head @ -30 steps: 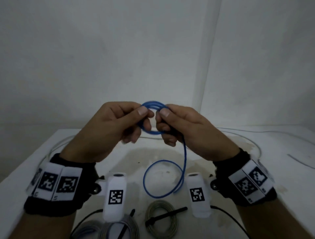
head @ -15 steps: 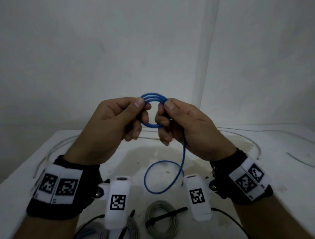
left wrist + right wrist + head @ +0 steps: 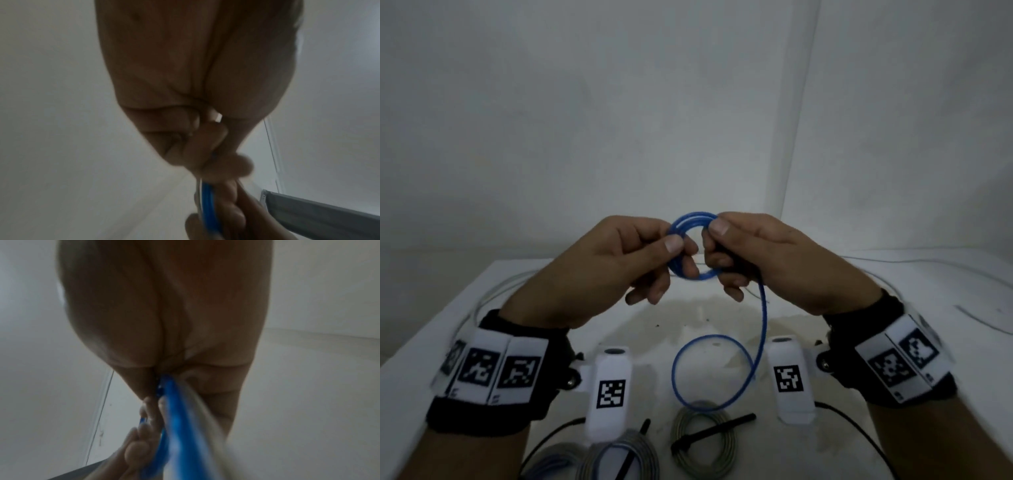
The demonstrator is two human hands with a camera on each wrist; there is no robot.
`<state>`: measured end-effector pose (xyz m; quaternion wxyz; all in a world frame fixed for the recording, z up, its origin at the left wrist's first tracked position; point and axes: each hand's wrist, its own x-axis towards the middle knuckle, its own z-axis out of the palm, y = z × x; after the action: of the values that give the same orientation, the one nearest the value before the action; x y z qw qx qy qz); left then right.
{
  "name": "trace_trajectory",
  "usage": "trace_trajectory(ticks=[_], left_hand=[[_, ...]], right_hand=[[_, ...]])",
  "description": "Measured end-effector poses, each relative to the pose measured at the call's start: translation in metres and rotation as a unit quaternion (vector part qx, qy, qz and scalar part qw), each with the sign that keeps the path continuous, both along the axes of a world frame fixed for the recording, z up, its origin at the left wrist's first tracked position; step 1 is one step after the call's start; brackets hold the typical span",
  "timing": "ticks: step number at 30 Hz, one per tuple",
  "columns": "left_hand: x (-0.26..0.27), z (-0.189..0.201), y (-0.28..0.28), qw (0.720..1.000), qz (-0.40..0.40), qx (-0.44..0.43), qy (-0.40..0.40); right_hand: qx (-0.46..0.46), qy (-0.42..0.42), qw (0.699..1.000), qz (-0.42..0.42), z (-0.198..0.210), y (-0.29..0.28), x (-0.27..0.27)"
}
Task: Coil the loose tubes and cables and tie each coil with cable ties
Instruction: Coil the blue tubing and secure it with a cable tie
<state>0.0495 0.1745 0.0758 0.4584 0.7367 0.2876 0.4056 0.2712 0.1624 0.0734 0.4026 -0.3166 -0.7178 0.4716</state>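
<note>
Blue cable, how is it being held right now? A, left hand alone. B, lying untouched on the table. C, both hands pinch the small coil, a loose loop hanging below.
C: the left hand and right hand both pinch the blue cable coil, its tail looping down.

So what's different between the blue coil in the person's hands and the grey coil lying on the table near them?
The blue coil is held up in the air, pinched by the left hand and right hand; the grey coil lies flat on the table. The blue coil is unfinished, with loose tube trailing down in a loop; the grey coil is fully wound. The grey coil has a black cable tie across it; the blue coil shows none. Both are wound in round loops.
</note>
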Motion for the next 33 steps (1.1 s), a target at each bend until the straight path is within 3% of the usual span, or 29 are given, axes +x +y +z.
trace_trajectory(ticks=[5, 10, 15, 17, 20, 24, 26, 30, 33], left_hand=[[0.008, -0.001, 0.002, 0.989, -0.002, -0.005, -0.149], [-0.004, -0.001, 0.004, 0.999, 0.007, 0.002, -0.049], [0.007, -0.002, 0.004, 0.983, -0.005, -0.003, -0.182], [0.004, -0.001, 0.003, 0.986, -0.027, -0.026, -0.164], [-0.005, 0.001, 0.004, 0.996, -0.015, -0.017, -0.088], [0.006, -0.001, 0.003, 0.986, -0.012, -0.013, -0.166], [0.009, -0.002, 0.001, 0.983, -0.026, -0.024, -0.181], [0.002, 0.000, 0.003, 0.992, 0.002, -0.020, -0.124], [0.011, 0.001, 0.000, 0.978, 0.019, -0.034, -0.206]], right_hand=[[-0.033, 0.177, 0.982, 0.053, -0.002, 0.001, -0.012], [-0.004, 0.020, 1.000, 0.013, -0.002, 0.000, -0.005], [-0.047, 0.203, 0.976, 0.060, -0.005, 0.003, -0.016], [-0.055, 0.194, 0.977, 0.074, -0.006, 0.005, -0.015], [-0.018, 0.098, 0.994, 0.041, -0.006, 0.005, -0.011], [-0.047, 0.205, 0.975, 0.067, -0.005, 0.004, -0.019], [-0.054, 0.215, 0.972, 0.074, -0.005, 0.004, -0.018], [0.007, 0.090, 0.996, 0.015, -0.004, 0.005, -0.009], [-0.012, 0.199, 0.979, 0.041, -0.006, 0.005, -0.020]])
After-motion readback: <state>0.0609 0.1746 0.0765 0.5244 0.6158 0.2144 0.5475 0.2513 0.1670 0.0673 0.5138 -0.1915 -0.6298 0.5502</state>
